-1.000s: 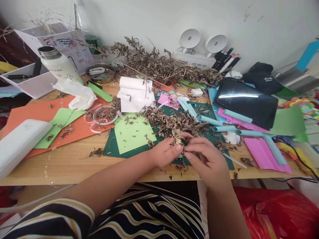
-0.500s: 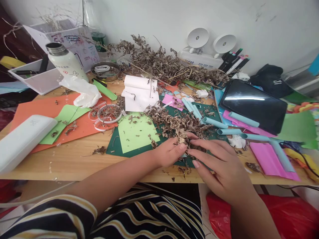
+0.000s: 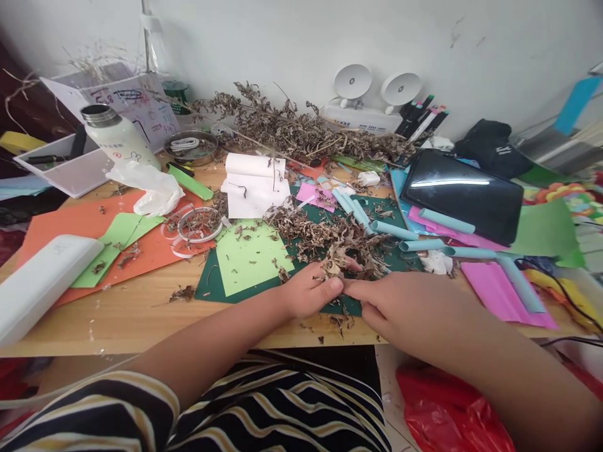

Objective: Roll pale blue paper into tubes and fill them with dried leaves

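A heap of dried leaves (image 3: 325, 235) lies over a dark green mat (image 3: 211, 276) near the table's front edge. My left hand (image 3: 313, 290) is closed around some of the dried leaves, its thumb on top. Against its thumb and the leaves rests my right hand (image 3: 384, 304), index finger extended and the other fingers curled under; whether it pinches anything is hidden. A light green sheet (image 3: 249, 267) sprinkled with leaf bits lies left of my left hand.
Blue paper tubes (image 3: 393, 230), a black tablet (image 3: 461, 191) and pink paper (image 3: 504, 295) lie to the right. Dried branches (image 3: 301, 129) stretch along the wall. At left are a bottle (image 3: 117, 138), a white case (image 3: 51, 282) and orange paper (image 3: 47, 223).
My right hand has turned over and drawn its spread fingers together, now touching my left thumb. My left hand keeps its hold on the leaves. The camera view has shifted slightly.
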Demonstrator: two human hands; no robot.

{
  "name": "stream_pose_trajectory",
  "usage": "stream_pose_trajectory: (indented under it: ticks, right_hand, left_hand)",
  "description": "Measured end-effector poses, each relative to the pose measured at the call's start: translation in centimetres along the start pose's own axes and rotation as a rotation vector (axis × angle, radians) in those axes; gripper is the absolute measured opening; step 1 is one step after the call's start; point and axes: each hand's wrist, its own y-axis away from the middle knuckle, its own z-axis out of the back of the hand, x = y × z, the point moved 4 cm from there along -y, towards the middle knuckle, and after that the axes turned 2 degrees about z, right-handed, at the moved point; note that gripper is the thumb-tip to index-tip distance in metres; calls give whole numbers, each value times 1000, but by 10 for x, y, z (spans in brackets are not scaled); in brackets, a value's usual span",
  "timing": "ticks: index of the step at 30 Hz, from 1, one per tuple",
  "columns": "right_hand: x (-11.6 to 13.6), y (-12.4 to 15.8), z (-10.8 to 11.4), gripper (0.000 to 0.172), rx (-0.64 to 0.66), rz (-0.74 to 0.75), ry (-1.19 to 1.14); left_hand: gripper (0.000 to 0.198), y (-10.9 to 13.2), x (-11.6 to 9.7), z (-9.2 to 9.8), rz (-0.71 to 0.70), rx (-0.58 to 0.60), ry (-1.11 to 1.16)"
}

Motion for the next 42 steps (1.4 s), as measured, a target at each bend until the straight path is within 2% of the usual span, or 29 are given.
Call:
stream_pose_trajectory:
  ticks: [2,4,6,8,9,10,11,13,15,18,23,27,31,36,42]
  right_hand:
    - [1,3,-6,18,12,-28,-126]
    - [3,9,-15,18,-69,-15,-386]
    - [-2,18,-22,24,-373,-41,-736]
    - [-13,30,-32,29,-784,-172,-989]
    - [-16,33,-38,29,-910,-252,-1033]
    - [-17,32,-43,28,-944,-307,-1025]
    - [-15,28,-46,26,-897,-329,-981]
    - [-11,16,-48,25,-722,-298,-864]
    - [-9,7,-45,22,-647,-239,-800]
    - [-12,3,-40,18,-644,-184,-774]
    - [-17,6,-39,17,-584,-123,-782]
    - [-20,10,-38,17,-539,-98,-792]
    - [-18,17,-36,20,-546,-37,-735]
    - [-10,24,-35,19,-596,5,-639]
    - [-1,20,-30,8,-643,26,-471]
  left_hand:
    - [60,0,-4,0,5,2,3]
    - [50,-1,-9,-1,-22,11,-3]
    - [43,-1,-11,-2,-32,19,-44]
    - [37,-1,-9,-2,-4,25,-114]
    - [34,-1,-8,-3,17,30,-154]
    - [31,-1,-7,-4,35,37,-196]
    - [27,-1,-5,-5,49,46,-236]
    - [20,-1,-4,-6,79,40,-301]
    - [16,-2,-5,-7,109,15,-325]
    - [13,-2,-8,-6,128,-18,-318]
    - [10,-1,-8,-6,180,1,-344]
    - [13,1,-5,-5,173,-26,-296]
    - [16,3,-3,-2,169,16,-305]
    - [32,4,-4,0,113,85,-290]
    - [56,2,2,0,154,105,-273]
